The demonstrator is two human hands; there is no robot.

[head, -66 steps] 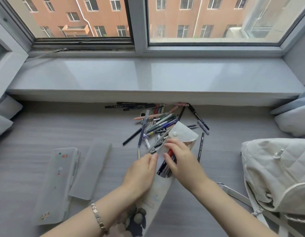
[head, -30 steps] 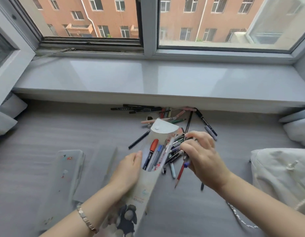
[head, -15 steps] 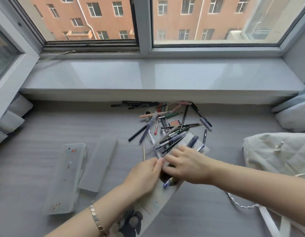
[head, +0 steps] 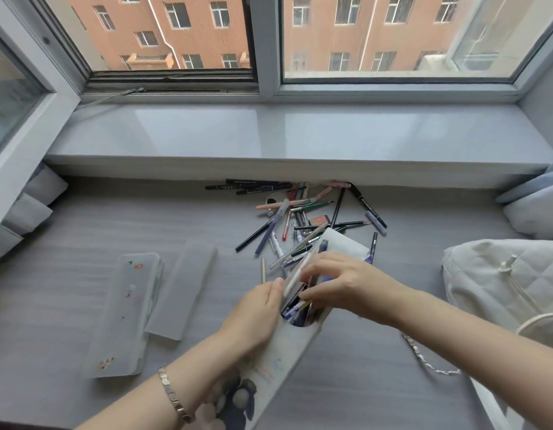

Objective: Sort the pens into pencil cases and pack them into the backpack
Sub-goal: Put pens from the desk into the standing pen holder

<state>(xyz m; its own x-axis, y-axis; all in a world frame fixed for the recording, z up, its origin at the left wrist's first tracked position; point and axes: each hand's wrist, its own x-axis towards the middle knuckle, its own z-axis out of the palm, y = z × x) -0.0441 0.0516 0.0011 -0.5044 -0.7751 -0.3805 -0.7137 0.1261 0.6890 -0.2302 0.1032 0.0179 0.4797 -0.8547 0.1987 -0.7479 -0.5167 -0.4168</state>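
Now your right hand (head: 346, 283), which a second ago was raking through the loose pens (head: 303, 218), is back over the pouch case (head: 287, 352). Its fingers are pinched on a pale pen (head: 300, 270) whose lower end is entering the mouth. Your left hand (head: 259, 308) grips the left lip of the mouth and holds it open, as before. So one more pen looks about to join the sorted lot. The opening already shows several dark and blue pens, and the flap is folded back toward the pile. Most pens lie scattered by the far edge of the surface (head: 98, 231), under the sill (head: 269, 135). Near the left edge, the translucent hard case (head: 126, 311) lies with its lid (head: 182, 287) just beside it, and its contents cannot be made out. The backpack (head: 501, 274) sits at the right edge, its inside hidden.
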